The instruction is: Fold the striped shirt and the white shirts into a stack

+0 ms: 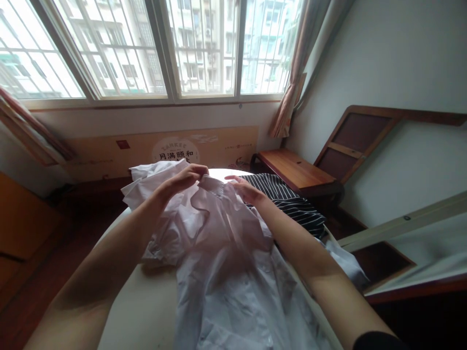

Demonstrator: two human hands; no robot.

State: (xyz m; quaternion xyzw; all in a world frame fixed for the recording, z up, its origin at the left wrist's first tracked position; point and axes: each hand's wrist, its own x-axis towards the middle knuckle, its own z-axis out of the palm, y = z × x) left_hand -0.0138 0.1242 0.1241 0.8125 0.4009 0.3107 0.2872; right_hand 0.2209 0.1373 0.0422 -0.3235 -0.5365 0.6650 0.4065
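A barred, wide window (204,48) fills the far side, with a printed panel (226,141) below it. Nearer, a pale bench (138,301) runs toward the viewer. At far right, beyond it, stands a low wooden stand (284,167). The white shirt (229,253) lies lengthwise along the bench, its collar end far and its body spread toward the near edge. White fabric bunches on its left; whether it belongs to the same garment I cannot tell. A striped black-and-white cloth (284,199) sits right of the collar end. The left hand (191,176) has its grip pinched on the left end of the collar (212,183). The right hand (246,188) is at the right end; whether its grip is closed on fabric I cannot tell.
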